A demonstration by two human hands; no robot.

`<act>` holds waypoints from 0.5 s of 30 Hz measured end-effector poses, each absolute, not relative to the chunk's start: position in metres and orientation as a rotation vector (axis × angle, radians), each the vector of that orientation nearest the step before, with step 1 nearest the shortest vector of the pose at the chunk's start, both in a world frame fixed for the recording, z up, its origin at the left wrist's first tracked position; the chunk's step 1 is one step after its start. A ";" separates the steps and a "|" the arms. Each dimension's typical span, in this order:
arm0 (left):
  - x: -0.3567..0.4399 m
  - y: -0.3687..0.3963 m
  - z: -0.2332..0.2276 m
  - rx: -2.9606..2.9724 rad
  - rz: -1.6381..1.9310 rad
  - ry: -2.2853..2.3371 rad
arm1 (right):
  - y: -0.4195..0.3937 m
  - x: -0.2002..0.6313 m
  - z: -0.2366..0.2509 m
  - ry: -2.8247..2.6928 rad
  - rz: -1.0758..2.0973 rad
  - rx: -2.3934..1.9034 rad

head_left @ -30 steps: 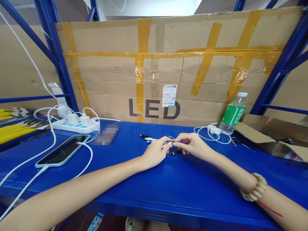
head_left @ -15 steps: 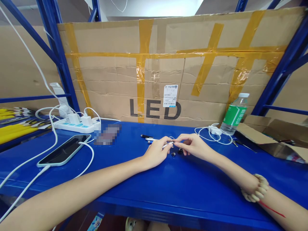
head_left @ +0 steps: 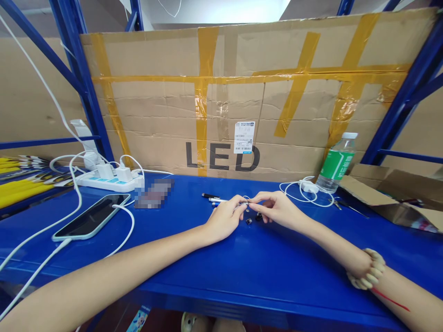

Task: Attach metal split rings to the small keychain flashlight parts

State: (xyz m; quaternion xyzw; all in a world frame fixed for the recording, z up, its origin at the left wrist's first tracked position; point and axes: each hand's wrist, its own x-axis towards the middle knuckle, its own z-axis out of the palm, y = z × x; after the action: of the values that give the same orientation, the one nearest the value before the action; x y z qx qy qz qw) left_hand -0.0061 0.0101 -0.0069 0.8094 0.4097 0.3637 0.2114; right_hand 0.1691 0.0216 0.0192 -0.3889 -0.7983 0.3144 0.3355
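From here I see my left hand (head_left: 223, 220) and right hand (head_left: 277, 208) meeting fingertip to fingertip over the blue desk (head_left: 249, 272), both pinching a small silvery pen-like part (head_left: 242, 205). Two tiny black pieces (head_left: 253, 218) lie just beneath them. A phone (head_left: 90, 216) on a white cable (head_left: 121, 233) sits well left; a green-labelled water bottle (head_left: 335, 162) stands at the right.

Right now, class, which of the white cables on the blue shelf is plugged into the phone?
The long white cable at the near left plugs into the phone. The coiled cable by the green-labelled bottle lies apart from it.
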 end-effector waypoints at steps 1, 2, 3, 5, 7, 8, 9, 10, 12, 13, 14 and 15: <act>-0.006 0.010 -0.007 2.248 1.010 1.139 | 0.021 0.169 0.019 -2.081 0.820 -1.016; -0.006 0.010 -0.007 2.248 1.008 1.140 | 0.021 0.168 0.019 -2.079 0.819 -1.020; -0.006 0.010 -0.007 2.248 1.007 1.141 | 0.021 0.168 0.020 -2.076 0.817 -1.025; -0.006 0.009 -0.007 2.246 1.009 1.137 | 0.020 0.167 0.021 -2.068 0.811 -1.034; -0.006 0.009 -0.007 2.244 1.011 1.131 | 0.019 0.166 0.021 -2.061 0.807 -1.035; -0.007 0.009 -0.007 2.242 1.011 1.130 | 0.019 0.165 0.022 -2.060 0.809 -1.036; -0.007 0.009 -0.006 2.241 1.011 1.129 | 0.018 0.165 0.022 -2.057 0.813 -1.037; -0.007 0.009 -0.007 2.240 1.010 1.129 | 0.018 0.165 0.022 -2.054 0.820 -1.041; -0.006 0.009 -0.007 2.242 1.006 1.129 | 0.019 0.166 0.021 -2.048 0.843 -1.045; -0.006 0.009 -0.007 2.245 1.002 1.130 | 0.019 0.167 0.021 -2.051 0.857 -1.043; -0.006 0.009 -0.007 2.251 0.993 1.133 | 0.020 0.168 0.021 -2.058 0.868 -1.038; -0.006 0.009 -0.007 2.259 0.982 1.139 | 0.021 0.169 0.021 -2.067 0.875 -1.035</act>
State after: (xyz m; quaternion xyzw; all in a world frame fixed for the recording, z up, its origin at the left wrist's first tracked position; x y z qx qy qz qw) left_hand -0.0057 0.0088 -0.0070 0.8135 0.4102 0.3534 0.2123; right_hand 0.1690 0.0209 0.0214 -0.3955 -0.7899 0.3343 0.3286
